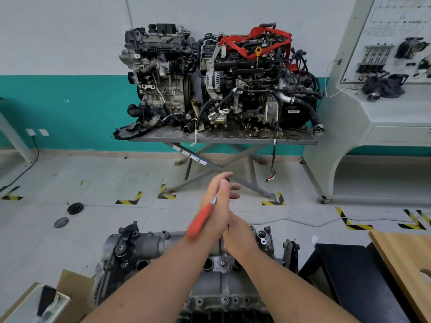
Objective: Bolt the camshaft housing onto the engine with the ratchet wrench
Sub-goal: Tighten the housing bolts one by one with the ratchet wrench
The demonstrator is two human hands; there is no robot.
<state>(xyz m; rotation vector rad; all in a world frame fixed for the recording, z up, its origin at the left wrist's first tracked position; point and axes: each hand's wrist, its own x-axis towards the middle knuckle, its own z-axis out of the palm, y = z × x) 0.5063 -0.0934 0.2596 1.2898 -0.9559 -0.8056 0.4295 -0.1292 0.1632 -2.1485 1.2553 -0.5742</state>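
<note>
The engine (217, 290) stands right below me at the bottom of the view, bare grey metal with bolt holes along its top. The grey camshaft housing (151, 247) lies along its far side. Both my hands are raised above it, pressed together around the ratchet wrench (200, 222). Its red handle slants down to the left and is blurred. My left hand (215, 201) is closed on the shaft. My right hand (239, 231) sits against it, with fingertips at the wrench's dark head end. How the head is held is partly hidden.
Two complete engines sit on a scissor lift table (224, 138) against the far wall. A training bench (384, 117) stands right. A wooden board (403, 264) and black box (345, 276) are close right, a cardboard box (70, 290) lower left, and two pulleys (75, 208) lie on the floor.
</note>
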